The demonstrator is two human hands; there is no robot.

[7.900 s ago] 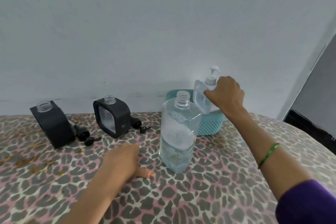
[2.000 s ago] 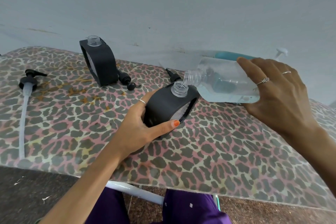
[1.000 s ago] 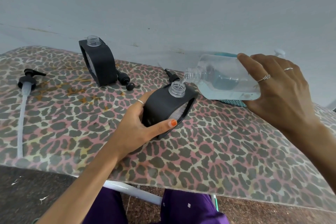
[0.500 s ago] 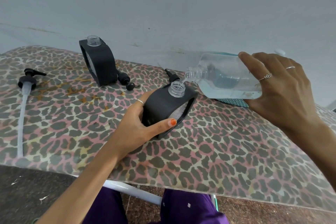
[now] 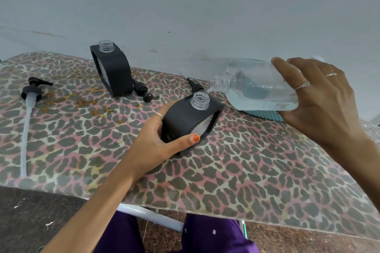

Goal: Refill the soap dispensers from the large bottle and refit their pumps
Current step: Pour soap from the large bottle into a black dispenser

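Black squarish dispenser (image 5: pixel 186 121), clear threaded neck: left hand (image 5: pixel 156 146) fingers wrapped round. Clear large bottle (image 5: pixel 255 88), tipped: right hand (image 5: pixel 320 100) fingers gripping.

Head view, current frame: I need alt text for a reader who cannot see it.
The right hand tips a large clear bottle, pouring liquid into the open neck of a black soap dispenser that the left hand grips on a leopard-print table. A second open dispenser and loose pumps lie behind.
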